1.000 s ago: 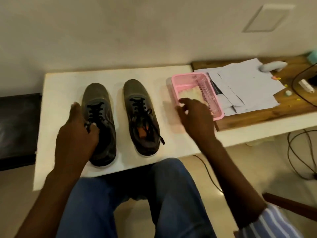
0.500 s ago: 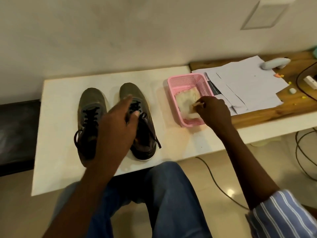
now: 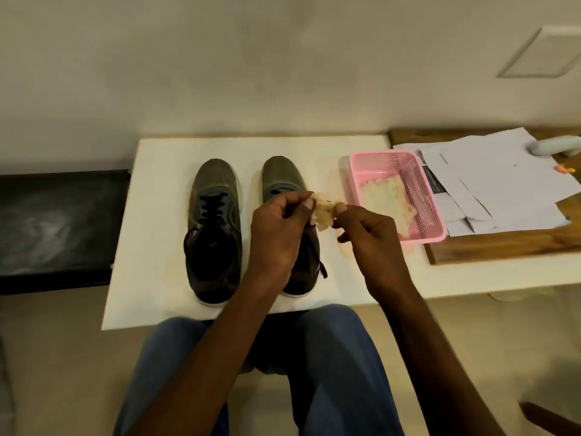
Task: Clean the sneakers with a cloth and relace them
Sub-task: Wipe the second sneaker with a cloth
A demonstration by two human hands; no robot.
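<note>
Both hands up over the worktop [image 3: 157,247], close together, pinching one small cloth [image 3: 323,212] between them. Left hand [image 3: 276,234]: thumb + forefinger nipped on cloth's left edge. Right hand [image 3: 367,234]: same on right edge, other fingers curled under. Cloth crumpled, pale yellow, held above right sneaker [image 3: 283,177], not touching it. Left sneaker [image 3: 213,228] just beside right one, toes pointing to wall, both flat on worktop, black laces in, ends loose. Right sneaker's rear half hidden behind left hand. Pink basket [image 3: 421,196] to right of sneakers, second pale cloth [image 3: 386,199] lying inside. Papers [image 3: 503,184] on wooden board [image 3: 503,247] beyond basket. Blue-trousered knees at btm edge.
</note>
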